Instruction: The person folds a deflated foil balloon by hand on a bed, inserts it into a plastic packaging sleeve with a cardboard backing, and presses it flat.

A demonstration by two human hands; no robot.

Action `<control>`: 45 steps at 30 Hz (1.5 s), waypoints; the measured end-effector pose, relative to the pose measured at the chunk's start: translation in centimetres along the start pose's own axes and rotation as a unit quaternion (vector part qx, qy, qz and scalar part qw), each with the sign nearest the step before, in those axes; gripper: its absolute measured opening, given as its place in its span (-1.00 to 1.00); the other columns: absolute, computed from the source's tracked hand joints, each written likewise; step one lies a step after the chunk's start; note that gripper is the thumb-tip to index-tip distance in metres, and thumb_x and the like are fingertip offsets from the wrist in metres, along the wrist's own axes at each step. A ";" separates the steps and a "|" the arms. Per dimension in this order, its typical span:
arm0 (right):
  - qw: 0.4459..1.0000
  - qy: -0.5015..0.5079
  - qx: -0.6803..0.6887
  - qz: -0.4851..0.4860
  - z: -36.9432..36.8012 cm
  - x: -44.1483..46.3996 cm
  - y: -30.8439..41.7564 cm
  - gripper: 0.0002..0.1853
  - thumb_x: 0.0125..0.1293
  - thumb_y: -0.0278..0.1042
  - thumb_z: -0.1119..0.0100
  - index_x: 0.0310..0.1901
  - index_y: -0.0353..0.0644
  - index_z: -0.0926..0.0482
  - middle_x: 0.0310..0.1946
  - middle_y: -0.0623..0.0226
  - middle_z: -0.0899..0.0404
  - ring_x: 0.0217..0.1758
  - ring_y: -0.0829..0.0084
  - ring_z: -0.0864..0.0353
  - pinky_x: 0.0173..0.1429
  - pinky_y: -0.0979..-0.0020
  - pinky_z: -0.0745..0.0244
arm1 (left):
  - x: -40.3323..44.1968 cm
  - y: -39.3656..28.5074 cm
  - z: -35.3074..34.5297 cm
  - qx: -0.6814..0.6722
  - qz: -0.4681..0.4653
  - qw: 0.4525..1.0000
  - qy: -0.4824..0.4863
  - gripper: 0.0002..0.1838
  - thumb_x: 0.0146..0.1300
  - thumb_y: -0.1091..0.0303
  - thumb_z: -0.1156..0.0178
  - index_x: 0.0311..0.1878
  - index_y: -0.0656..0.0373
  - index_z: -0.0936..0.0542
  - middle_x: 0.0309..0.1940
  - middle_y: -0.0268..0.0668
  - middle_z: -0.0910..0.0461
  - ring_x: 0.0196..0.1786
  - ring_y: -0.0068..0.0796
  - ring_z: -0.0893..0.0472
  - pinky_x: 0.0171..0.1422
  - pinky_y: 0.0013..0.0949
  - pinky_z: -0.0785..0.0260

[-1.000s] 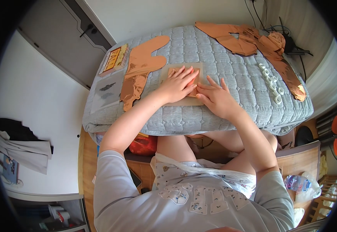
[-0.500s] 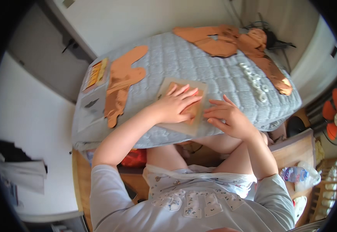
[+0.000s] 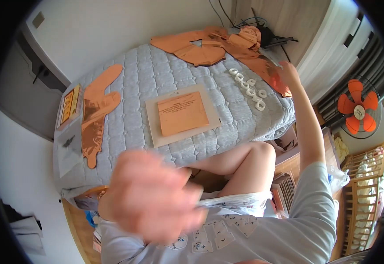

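Note:
My left hand (image 3: 154, 196) is lifted close to the camera, smeared by motion, so its fingers are unclear. My right hand (image 3: 287, 75) reaches over the far right of the mattress, by the lower end of a flat copper-coloured foil balloon (image 3: 262, 68). Whether its fingers hold anything I cannot make out. Between the arms lies a translucent sheet or packet (image 3: 156, 136) with a folded copper foil square (image 3: 183, 116) on or in it, printed with small dark text. Several small white ring-shaped rolls (image 3: 250, 91) lie left of my right hand.
A quilted grey mattress (image 3: 132, 110) carries more foil balloons: one at left (image 3: 97, 114), another at the back (image 3: 192, 50). A yellow packet (image 3: 70, 105) and a clear bag (image 3: 70, 145) lie near the left edge. An orange fan (image 3: 358, 110) stands at right.
My left hand has come off the foil square up toward the camera. My right hand has moved from beside the packet to the far right. The view has shifted right.

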State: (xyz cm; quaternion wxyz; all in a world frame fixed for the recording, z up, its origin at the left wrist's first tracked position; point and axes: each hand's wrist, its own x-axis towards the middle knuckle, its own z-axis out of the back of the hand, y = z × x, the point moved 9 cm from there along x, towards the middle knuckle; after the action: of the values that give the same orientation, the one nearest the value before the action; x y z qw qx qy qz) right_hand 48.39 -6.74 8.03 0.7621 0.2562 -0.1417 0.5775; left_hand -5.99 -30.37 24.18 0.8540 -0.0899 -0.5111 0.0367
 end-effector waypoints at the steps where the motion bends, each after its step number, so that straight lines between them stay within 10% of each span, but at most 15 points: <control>1: 1.000 0.007 0.000 0.008 -0.8 1.5 -1.4 -0.57 0.36 -0.14 -0.24 0.12 -0.28 -0.68 0.07 -0.04 -0.69 0.22 -0.07 -0.63 0.28 0.04 -0.53 | -0.5 -2.4 1.5 0.038 -0.047 0.995 -0.074 -0.86 0.27 0.27 -0.29 -0.11 -0.15 -0.66 -0.11 -0.44 -0.58 -0.15 -0.22 -0.56 -0.08 -0.02 -0.32; 3: 0.985 0.105 -0.140 -0.007 -3.8 4.1 -3.4 -0.55 0.39 -0.15 -0.20 0.19 -0.26 -0.64 0.15 -0.10 -0.65 0.25 -0.08 -0.62 0.30 0.01 -0.52 | -1.5 -6.2 3.2 0.106 -0.061 0.978 -0.167 -0.87 0.28 0.24 -0.28 -0.11 -0.18 -0.65 -0.20 -0.45 -0.55 -0.23 -0.27 -0.52 -0.18 -0.12 -0.27; 6: 0.992 0.056 -0.096 0.067 -5.3 5.8 -5.0 -0.65 0.41 -0.14 -0.17 -0.05 -0.29 -0.71 -0.09 -0.16 -0.72 0.07 -0.09 -0.70 0.16 -0.05 -0.58 | -1.4 -4.8 4.0 0.199 0.124 0.967 -0.101 -0.71 0.44 0.01 -0.19 0.14 -0.20 -0.57 0.16 -0.45 -0.52 0.33 -0.35 -0.34 0.21 -0.22 -0.22; 9: 0.992 0.107 -0.049 0.037 -5.1 6.1 -4.1 -0.66 0.40 -0.14 -0.16 -0.12 -0.29 -0.72 -0.24 -0.12 -0.73 -0.08 -0.07 -0.75 0.05 -0.03 -0.63 | -1.5 -6.9 4.2 0.337 -0.200 0.918 -0.056 -0.74 0.43 0.06 -0.22 0.13 -0.27 -0.60 0.19 -0.56 -0.45 0.32 -0.34 -0.31 0.29 -0.02 -0.25; 13: 0.988 0.119 -0.097 -0.018 -4.9 6.6 -4.4 -0.69 0.35 -0.12 -0.17 -0.09 -0.10 -0.78 -0.13 0.05 -0.77 0.03 -0.02 -0.73 0.14 0.01 -0.60 | -2.6 -6.1 3.6 0.271 -0.270 0.924 -0.016 -0.67 0.45 0.01 -0.19 0.19 -0.18 -0.61 0.26 -0.47 -0.41 0.34 -0.28 -0.32 0.42 0.16 -0.16; 16: 0.979 0.148 -0.016 -0.138 -4.0 5.7 -4.3 -0.71 0.36 -0.15 -0.17 -0.08 -0.08 -0.79 -0.09 0.10 -0.78 0.05 0.04 -0.75 0.14 0.06 -0.62 | -2.2 -1.1 3.1 0.246 -0.017 0.966 -0.082 -0.86 0.30 0.30 -0.26 -0.09 -0.06 -0.67 -0.05 -0.41 -0.65 -0.05 -0.19 -0.59 -0.01 -0.06 -0.39; 21: 0.998 -0.003 0.030 -0.063 -1.2 5.6 -2.2 -0.71 0.40 -0.17 -0.23 0.01 -0.07 -0.79 -0.10 0.15 -0.80 0.05 0.22 -0.77 0.12 0.26 -0.62 | -5.5 17.0 -3.7 0.108 0.248 0.951 0.148 -0.64 0.41 0.16 -0.29 0.20 0.03 -0.69 0.34 -0.24 -0.59 0.33 -0.10 -0.57 0.40 -0.04 -0.40; 25: 0.949 0.119 0.285 0.055 3.6 -4.9 12.8 -0.76 0.40 -0.51 -0.19 0.01 -0.25 -0.78 -0.12 0.19 -0.81 -0.04 0.42 -0.76 0.17 0.38 -0.58 | -10.0 23.3 -7.8 0.123 0.246 0.917 0.289 -0.38 0.49 -0.07 -0.19 0.53 -0.08 -0.45 0.62 -0.14 -0.25 0.69 -0.04 -0.12 0.72 0.13 0.04; 30: 0.859 0.295 0.372 0.193 5.9 -19.2 23.0 -0.75 0.22 -0.64 -0.38 -0.06 -0.24 -0.79 -0.22 0.22 -0.77 -0.14 0.30 -0.72 0.04 0.28 -0.59 | -10.1 23.6 -9.9 0.145 0.192 0.895 0.376 -0.28 0.46 -0.21 -0.16 0.61 -0.24 -0.34 0.67 -0.19 -0.14 0.71 0.04 -0.04 0.74 0.25 0.19; 45: 0.961 -0.029 0.144 0.234 8.0 -23.5 29.8 -0.77 0.09 -0.54 -0.46 -0.20 -0.05 -0.76 -0.30 0.41 -0.69 -0.14 0.30 -0.65 -0.03 0.24 -0.53 | -12.9 23.5 -11.8 0.210 0.213 0.874 0.383 -0.22 0.46 -0.34 -0.05 0.65 -0.30 -0.23 0.67 -0.16 -0.14 0.70 0.12 -0.04 0.69 0.36 0.15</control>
State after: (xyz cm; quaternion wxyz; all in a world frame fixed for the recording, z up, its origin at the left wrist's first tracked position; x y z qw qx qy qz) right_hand 13.76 -24.14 9.41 0.5565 0.3398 -0.1349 0.7461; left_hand -1.06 -10.66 3.04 0.9533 -0.0218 -0.0923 0.2869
